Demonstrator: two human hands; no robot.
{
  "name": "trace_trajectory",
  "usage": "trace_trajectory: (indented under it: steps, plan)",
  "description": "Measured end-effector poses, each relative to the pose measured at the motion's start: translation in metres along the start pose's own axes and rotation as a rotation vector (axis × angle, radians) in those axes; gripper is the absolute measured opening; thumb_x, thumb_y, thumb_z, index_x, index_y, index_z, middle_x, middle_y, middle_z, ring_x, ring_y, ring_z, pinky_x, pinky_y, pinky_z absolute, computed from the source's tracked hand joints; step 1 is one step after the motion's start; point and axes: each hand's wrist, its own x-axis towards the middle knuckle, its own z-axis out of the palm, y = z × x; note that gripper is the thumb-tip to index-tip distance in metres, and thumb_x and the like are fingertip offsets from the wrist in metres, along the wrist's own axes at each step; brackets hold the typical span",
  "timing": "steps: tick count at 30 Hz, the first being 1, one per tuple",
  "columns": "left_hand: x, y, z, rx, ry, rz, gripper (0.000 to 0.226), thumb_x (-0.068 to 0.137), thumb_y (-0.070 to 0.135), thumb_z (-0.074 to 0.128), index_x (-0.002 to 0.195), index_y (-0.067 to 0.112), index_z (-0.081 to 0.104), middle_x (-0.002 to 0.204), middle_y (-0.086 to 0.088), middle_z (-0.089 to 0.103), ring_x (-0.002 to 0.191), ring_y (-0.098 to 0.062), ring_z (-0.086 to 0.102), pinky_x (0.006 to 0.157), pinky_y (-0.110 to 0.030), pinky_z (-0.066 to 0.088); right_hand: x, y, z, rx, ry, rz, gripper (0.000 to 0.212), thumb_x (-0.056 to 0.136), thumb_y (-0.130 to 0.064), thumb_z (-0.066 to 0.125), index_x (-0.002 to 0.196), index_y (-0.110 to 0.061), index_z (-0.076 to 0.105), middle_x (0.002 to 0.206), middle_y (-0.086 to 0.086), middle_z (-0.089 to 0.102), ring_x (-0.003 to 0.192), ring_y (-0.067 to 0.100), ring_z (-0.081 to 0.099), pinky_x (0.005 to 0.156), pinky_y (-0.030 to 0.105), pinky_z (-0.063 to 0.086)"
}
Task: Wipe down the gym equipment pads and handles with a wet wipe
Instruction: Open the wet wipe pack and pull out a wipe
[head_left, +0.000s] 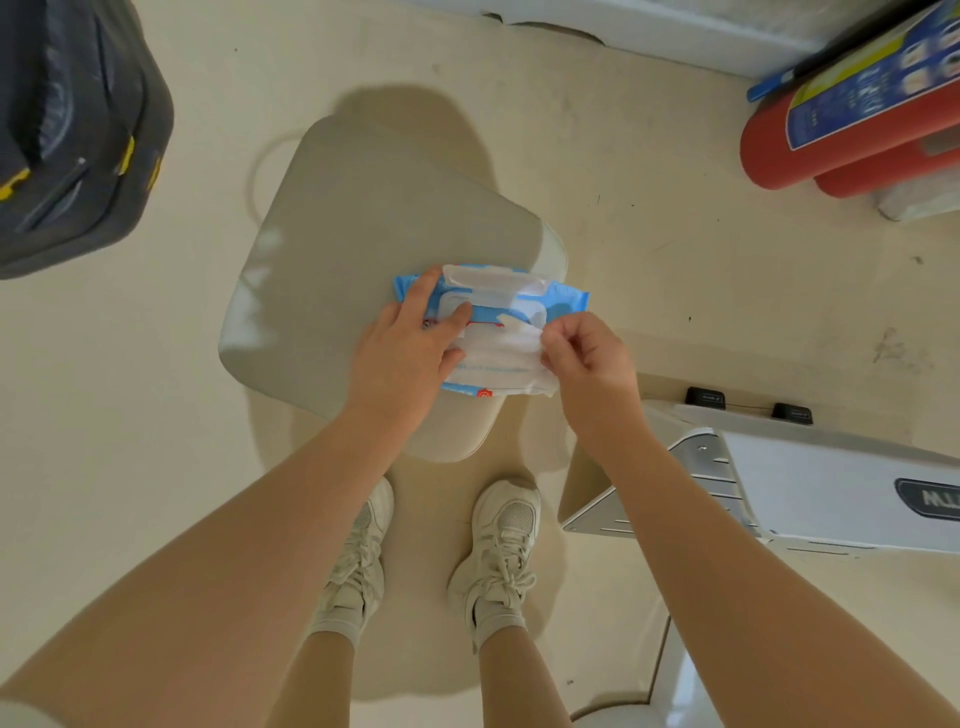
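Head view, looking straight down. Soft blue plastic pack of wet wipes (563, 304) lying on a pale grey padded seat cushion (363, 234), toward its 4 o'clock edge, the padded top serving as a makeshift tabletop so both hands stay free. Clear hinged lid (493, 278) of the pack flipped open toward 12 o'clock, leaving the dispensing slot exposed.

Left hand (410, 348) spread flat over the 9 o'clock half of the pack, fingers (457, 314) extended and pressing down, not wrapped round anything; likely there to pin the light pack so it does not lift with the sheet. Right hand (587, 358) at 3 o'clock of the pack, fingers (553, 340) curled nearly closed in a pinch on the edge of a white damp wipe sheet (498, 358), which lies half drawn out across the 6 o'clock side of the pack.

Judged as the opening step: getting 1 wipe free, no wiping of pads or handles begun. Risk of a 2nd sheet trailing out if the pull is too quick.

Below, at 6 o'clock, 2 off-white lace-up trainers (498, 551) on a cream floor. White metal machine frame (810, 488) at 4 o'clock, red cylindrical extinguishers (831, 150) at 2 o'clock, dark grey lined bin (72, 130) at 10 o'clock, all well apart from the pack.
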Motion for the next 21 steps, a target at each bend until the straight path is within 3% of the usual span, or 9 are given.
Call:
trace_trajectory:
  steps: [3,6,11,17,21]
  plan:
    - [0.000,0.009,-0.002,-0.003,-0.013,-0.074,0.036,0.070,0.011,0.074,0.105,0.013,0.066,0.133,-0.016,0.051,0.076,-0.037,0.058,0.057,-0.036,0.049,-0.009,-0.002,-0.009,0.297,-0.020,0.104,0.027,0.093,-0.001,0.045,0.070,-0.015,0.048,0.074,-0.001,0.051,0.076,0.015,0.048,0.077,0.027,0.048]
    - [0.002,0.017,-0.002,0.007,0.002,-0.138,0.035,0.075,0.012,0.072,0.109,0.013,0.065,0.138,-0.012,0.047,0.084,-0.037,0.058,0.059,-0.037,0.047,-0.014,-0.008,-0.009,0.423,0.006,0.115,0.028,0.094,0.000,0.041,0.072,-0.014,0.049,0.078,-0.001,0.056,0.071,0.008,0.054,0.065,0.018,0.050]
    - [0.004,0.018,-0.001,0.122,-0.016,-0.128,0.034,0.067,0.012,0.076,0.099,0.014,0.067,0.129,-0.013,0.055,0.067,-0.033,0.059,0.052,-0.029,0.035,-0.021,-0.018,-0.016,0.546,0.141,0.050,0.024,0.097,-0.006,0.039,0.076,-0.014,0.048,0.077,0.003,0.055,0.067,0.007,0.053,0.062,0.015,0.046]
    - [0.006,0.027,-0.010,0.094,-0.114,-0.211,0.044,0.089,0.027,0.054,0.132,0.023,0.044,0.153,-0.004,0.015,0.111,-0.032,0.045,0.079,-0.038,0.037,-0.022,-0.032,-0.044,0.449,0.238,0.112,0.025,0.099,-0.010,0.035,0.078,-0.017,0.045,0.076,0.001,0.052,0.072,0.012,0.051,0.074,0.024,0.048]
    - [0.007,0.034,-0.028,-0.174,0.056,-0.157,0.037,0.085,0.028,0.051,0.117,0.016,0.062,0.135,-0.016,0.044,0.104,-0.039,0.051,0.086,-0.045,0.043,-0.021,-0.038,-0.049,0.518,0.251,0.312,0.024,0.100,-0.016,0.032,0.079,-0.018,0.045,0.071,0.001,0.049,0.067,0.014,0.050,0.061,0.025,0.050]
